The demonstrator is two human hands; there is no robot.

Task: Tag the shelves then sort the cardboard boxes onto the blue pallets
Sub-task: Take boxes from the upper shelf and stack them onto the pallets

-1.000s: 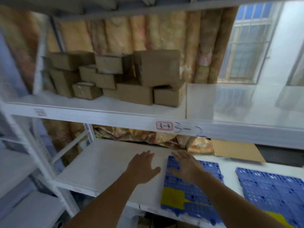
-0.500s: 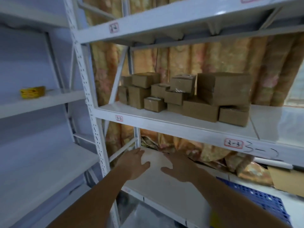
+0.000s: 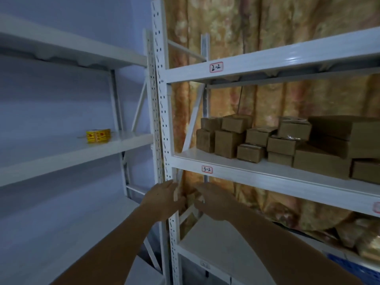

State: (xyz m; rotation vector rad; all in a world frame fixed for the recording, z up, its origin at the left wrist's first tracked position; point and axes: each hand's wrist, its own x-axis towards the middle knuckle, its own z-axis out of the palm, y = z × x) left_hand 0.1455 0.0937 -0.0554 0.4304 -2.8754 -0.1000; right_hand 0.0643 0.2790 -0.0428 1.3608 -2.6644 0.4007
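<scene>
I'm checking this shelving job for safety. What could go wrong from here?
The cardboard boxes are stacked unevenly on the shelf tagged 3-2; pulling a lower one might topple those above. Both hands, left hand and right hand, are near the perforated upright, whose edges could scrape fingers.

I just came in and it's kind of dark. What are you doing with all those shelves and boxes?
A person is reaching both bare hands toward the white shelf post. The left hand and right hand hold nothing, fingers relaxed. Brown cardboard boxes sit stacked on the shelf tagged 3-2; the shelf above has a 2-2 tag. A yellow roll of stickers rests on the left rack. No box is on the blue pallet at the corner yet.
</scene>
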